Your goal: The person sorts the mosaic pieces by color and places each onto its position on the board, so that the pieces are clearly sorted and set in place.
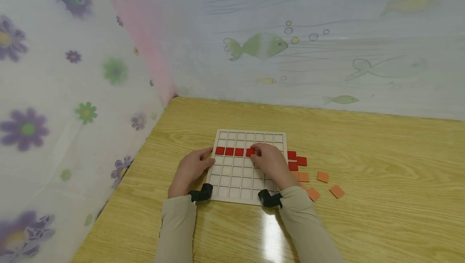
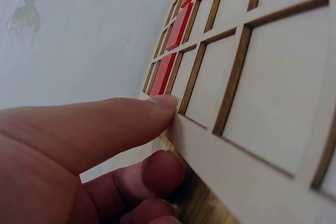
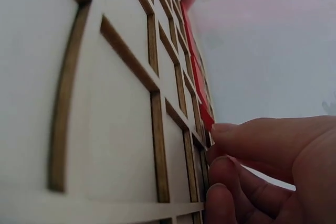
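A pale wooden grid board (image 1: 234, 181) lies flat on the table, its square cells edged by raised strips. Three red square tiles (image 1: 229, 151) sit side by side in one row, starting from the left edge. My left hand (image 1: 192, 166) holds that left edge; in the left wrist view its thumb (image 2: 142, 116) rests on the rim, other fingers curled below. Over the board's right half, my right hand (image 1: 272, 160) pinches a fourth red tile (image 1: 249, 152) between thumb and forefinger, at the cell right of those three. The right fingers partly hide this tile.
Loose red tiles (image 1: 301, 161) lie just off the board's right edge. Several orange tiles (image 1: 322, 176) are scattered nearer to me, some partly behind the right forearm. Dark wrist devices (image 1: 269, 199) sit at both cuffs. Patterned walls (image 1: 254, 77) bound the table behind and left.
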`<state>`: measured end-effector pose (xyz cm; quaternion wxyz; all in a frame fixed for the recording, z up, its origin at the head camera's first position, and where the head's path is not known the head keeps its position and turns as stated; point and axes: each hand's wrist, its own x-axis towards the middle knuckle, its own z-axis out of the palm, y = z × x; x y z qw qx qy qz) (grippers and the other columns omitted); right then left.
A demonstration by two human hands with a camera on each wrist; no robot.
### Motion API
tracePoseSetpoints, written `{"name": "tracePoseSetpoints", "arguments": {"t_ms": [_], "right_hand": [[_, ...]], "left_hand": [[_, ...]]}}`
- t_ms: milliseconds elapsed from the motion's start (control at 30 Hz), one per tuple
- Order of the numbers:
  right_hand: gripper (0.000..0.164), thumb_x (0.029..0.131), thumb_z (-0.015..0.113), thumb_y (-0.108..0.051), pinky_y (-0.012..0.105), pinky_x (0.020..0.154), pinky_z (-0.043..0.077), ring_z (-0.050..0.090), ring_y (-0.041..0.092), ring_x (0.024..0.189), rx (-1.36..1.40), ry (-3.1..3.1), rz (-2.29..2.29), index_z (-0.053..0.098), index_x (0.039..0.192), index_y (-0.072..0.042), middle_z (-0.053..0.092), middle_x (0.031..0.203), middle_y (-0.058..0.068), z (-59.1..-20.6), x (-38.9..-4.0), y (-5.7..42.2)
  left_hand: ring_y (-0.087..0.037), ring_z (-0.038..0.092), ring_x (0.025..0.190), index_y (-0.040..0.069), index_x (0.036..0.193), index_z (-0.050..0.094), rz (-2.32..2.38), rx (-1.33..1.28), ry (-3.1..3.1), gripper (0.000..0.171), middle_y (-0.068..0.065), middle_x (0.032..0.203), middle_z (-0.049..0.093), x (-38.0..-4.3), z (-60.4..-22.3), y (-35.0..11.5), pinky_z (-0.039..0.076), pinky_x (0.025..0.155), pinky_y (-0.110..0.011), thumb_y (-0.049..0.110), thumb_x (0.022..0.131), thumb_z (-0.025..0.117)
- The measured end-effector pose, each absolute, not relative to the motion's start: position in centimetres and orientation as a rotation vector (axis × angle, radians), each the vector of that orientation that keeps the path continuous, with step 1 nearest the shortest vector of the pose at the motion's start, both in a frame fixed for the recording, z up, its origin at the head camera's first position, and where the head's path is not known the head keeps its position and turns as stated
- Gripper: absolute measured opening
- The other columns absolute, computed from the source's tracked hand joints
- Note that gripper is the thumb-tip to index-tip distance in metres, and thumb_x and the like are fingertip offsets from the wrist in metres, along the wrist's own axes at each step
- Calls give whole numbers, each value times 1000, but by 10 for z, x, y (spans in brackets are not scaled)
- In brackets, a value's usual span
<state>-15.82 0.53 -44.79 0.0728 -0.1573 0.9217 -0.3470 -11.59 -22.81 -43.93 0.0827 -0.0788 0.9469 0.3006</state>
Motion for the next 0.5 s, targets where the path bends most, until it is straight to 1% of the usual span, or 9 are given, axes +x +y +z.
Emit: {"name": "tracePoseSetpoints", "arguments": {"t_ms": [133,300,400,500], "right_hand": [[29,83,57,-13,27,54,34,43,14,61,-489,2789,-999,61,112,-10,51,71,-3,-447,-157,3],[29,84,55,-11,26,50,28,38,14,55,-517,2813,-969,62,112,-9,46,64,-1,-446,-155,1],[28,84,56,-10,26,49,27,38,14,56,-512,2833,-958,62,112,-10,45,64,-1,-446,-154,-1],[28,84,56,-11,26,49,30,40,15,59,-502,2857,-936,62,111,-12,47,68,-1,-446,-154,-2]], "left_hand": [[-17,45,68,26,130,49,907,-256,2811,47,-1,77,51,-116,-440,-228,34,63,-31,33,85,59],[-17,44,67,27,130,49,906,-267,2810,46,-1,75,50,-115,-439,-228,33,62,-31,33,85,59],[-17,44,68,27,130,49,902,-265,2814,47,-1,76,50,-115,-439,-228,33,63,-31,33,85,60],[-17,45,68,26,130,49,910,-267,2810,47,-1,77,51,-115,-439,-228,34,63,-30,32,85,60]]}}
